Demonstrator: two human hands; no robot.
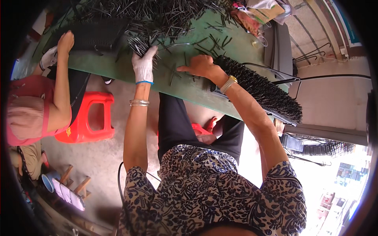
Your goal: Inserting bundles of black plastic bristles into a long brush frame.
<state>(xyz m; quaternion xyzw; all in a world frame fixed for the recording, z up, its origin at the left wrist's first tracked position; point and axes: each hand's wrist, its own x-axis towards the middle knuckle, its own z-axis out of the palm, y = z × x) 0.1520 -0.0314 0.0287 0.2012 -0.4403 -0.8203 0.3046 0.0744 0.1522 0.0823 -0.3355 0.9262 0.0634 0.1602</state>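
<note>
Two stools, one red stool (84,118) at left beside a co-worker's arm (63,78). Green table (118,67): heap of dark pins (157,15); gloved left hand (144,65) closed on a bunch of pins (139,45); bare right hand (200,65), fingers seemingly pinching one pin, touching the black bristled rack (262,88). Bags (260,13) far right.

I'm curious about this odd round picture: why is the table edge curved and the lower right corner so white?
Head view: the fisheye lens bends the green table edge and blackens the corners; daylight washes out the lower right; the gloved left hand and bare right hand look sharp.
</note>
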